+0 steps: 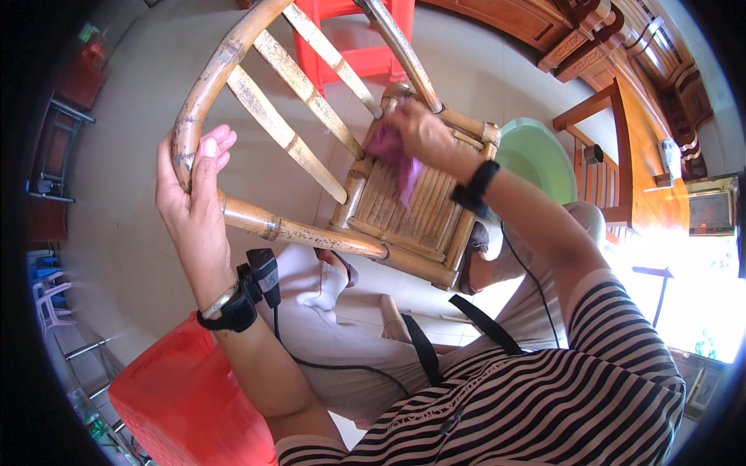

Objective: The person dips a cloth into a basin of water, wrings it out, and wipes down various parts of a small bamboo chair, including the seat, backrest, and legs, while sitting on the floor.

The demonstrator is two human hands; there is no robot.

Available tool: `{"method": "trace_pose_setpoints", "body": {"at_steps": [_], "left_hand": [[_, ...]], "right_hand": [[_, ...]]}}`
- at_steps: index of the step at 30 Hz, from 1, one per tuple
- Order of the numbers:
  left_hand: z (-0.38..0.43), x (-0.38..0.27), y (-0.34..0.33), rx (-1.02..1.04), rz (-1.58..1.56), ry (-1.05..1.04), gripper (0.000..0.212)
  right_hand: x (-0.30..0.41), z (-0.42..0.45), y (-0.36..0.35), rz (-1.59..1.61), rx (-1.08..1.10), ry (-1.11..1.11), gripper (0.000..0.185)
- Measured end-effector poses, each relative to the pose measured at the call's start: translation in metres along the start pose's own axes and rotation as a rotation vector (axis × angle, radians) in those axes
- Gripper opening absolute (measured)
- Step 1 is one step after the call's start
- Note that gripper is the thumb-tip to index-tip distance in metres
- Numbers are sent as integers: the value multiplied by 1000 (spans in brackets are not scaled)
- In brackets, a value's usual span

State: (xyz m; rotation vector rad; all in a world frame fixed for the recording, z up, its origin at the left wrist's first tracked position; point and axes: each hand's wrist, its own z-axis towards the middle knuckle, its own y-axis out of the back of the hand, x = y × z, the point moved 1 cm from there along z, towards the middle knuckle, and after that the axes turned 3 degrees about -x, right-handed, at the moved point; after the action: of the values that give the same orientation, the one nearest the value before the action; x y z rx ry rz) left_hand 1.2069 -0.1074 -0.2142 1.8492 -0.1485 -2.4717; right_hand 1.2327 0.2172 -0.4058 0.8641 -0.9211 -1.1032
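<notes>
A small bamboo chair is before me, its slatted seat between my knees and its back leaning away to the left. My left hand grips the curved bamboo top rail of the backrest near its lower bend. In my right hand is a purple cloth, pressed to the rear of the seat where the backrest slats meet it. The hand and cloth are a little blurred. Part of the seat is hidden beneath the cloth and my forearm.
Beyond the chair stands a red plastic stool. A pale green basin sits by my right knee. Another red plastic stool is at my left elbow. Carved wooden furniture and a wooden table line the right side. Black cables run from my wrists.
</notes>
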Motion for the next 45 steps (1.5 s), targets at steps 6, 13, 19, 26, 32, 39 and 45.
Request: {"method": "trace_pose_setpoints", "body": {"at_steps": [6,13,19,26,32,39,45], "left_hand": [[-1,1,2,20,64,-22,35],[-1,6,8,-15,21,-9,29],[0,9,-1,-3,-29,6,28],[1,15,13,4,6,-5,31],[2,18,8,32,-27,-8,31],[-2,19,10,66,-66,-5,32],[-1,20,16,85,-25,-40,32]], "right_hand": [[0,24,-34,174,-52,-130,52],[104,-63,-25,359,81,174,40],[79,-79,15,511,400,188,43],[114,43,80,627,-258,78,53],[115,68,8,295,-213,-164,41],[87,-2,-26,348,148,-311,42],[78,-39,10,345,658,16,40]]}}
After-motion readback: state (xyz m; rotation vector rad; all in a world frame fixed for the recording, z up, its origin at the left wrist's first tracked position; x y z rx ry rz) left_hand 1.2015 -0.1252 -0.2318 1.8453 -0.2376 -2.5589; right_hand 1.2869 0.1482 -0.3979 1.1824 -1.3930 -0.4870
